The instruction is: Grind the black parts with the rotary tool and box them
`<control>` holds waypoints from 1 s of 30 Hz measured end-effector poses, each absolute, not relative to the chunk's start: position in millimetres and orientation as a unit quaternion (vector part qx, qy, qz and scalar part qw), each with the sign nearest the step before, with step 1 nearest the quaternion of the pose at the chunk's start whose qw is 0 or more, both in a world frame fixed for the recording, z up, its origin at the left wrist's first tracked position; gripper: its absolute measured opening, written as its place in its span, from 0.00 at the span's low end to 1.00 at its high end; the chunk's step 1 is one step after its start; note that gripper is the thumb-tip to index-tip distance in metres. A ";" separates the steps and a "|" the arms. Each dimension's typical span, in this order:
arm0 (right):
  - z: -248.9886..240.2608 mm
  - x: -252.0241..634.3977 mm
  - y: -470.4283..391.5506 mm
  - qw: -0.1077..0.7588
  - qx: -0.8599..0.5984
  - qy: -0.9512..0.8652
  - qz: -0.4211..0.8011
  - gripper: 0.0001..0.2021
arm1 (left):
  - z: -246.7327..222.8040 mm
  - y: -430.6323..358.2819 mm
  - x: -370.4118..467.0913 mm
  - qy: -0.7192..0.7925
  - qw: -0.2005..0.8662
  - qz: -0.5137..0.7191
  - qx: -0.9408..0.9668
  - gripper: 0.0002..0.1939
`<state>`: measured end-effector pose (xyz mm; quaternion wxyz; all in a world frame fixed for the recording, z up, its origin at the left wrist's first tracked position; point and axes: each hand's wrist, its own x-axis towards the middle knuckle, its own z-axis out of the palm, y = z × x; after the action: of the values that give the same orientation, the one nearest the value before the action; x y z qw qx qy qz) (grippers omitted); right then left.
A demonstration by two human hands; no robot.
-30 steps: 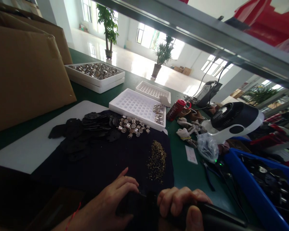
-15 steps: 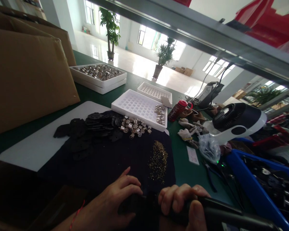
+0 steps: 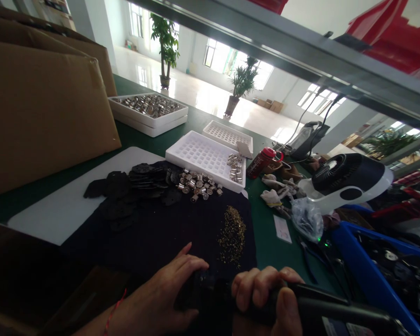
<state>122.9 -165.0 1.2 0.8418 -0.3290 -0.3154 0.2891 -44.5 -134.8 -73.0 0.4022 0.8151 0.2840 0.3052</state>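
Note:
My right hand (image 3: 266, 294) is wrapped round a black electric screwdriver (image 3: 336, 308), which lies nearly level with its rear toward the lower right. My left hand (image 3: 171, 289) curls, thumb and fingers apart, round a dark part (image 3: 199, 289) in front of the tool's tip; the part's shape is lost in shadow. Beyond the hands, a heap of tiny brass-coloured screws (image 3: 233, 235) lies on a dark cloth (image 3: 182, 228). Small silver motors (image 3: 198, 184) are piled behind it, beside a stack of flat black plates (image 3: 143, 179).
A white grid tray (image 3: 199, 154) holds several motors at its right end. Another white tray (image 3: 154, 121) is full of them. A cardboard box (image 3: 49, 107) stands left. At right are a red bottle (image 3: 262, 161), a fan (image 3: 350, 179), pliers (image 3: 308, 261) and a blue bin (image 3: 357, 261).
The view has shifted slightly, so the bench things sit a little further right. My left fingers have moved a little on the dark part; my right hand keeps its grip on the screwdriver.

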 end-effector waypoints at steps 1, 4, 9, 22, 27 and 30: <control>0.8 122.9 -164.5 0.842 -0.327 -0.314 0.293 0.05 | -75.8 -135.5 -44.7 0.283 0.397 0.318 0.813 0.42; 0.3 121.8 -162.9 0.841 -0.330 -0.307 0.298 0.05 | -84.6 -137.1 -44.8 0.280 0.392 0.333 0.811 0.47; -0.4 120.7 -162.5 0.844 -0.340 -0.287 0.299 0.05 | -93.2 -137.5 -43.3 0.285 0.395 0.337 0.806 0.50; -3.2 117.6 -162.3 0.831 -0.340 -0.332 0.290 0.05 | -98.0 -138.8 -42.9 0.292 0.408 0.322 0.803 0.50; 1.0 116.1 -161.4 0.814 -0.345 -0.367 0.289 0.04 | -83.8 -137.2 -44.3 0.296 0.419 0.291 0.808 0.47; 0.9 115.2 -160.6 0.790 -0.357 -0.403 0.294 0.03 | -80.8 -137.0 -45.2 0.296 0.427 0.285 0.805 0.46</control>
<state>115.2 -160.6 0.9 0.7898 -0.3569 -0.4031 0.2941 -45.2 -137.0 -80.8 0.4265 0.8055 0.2965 0.2853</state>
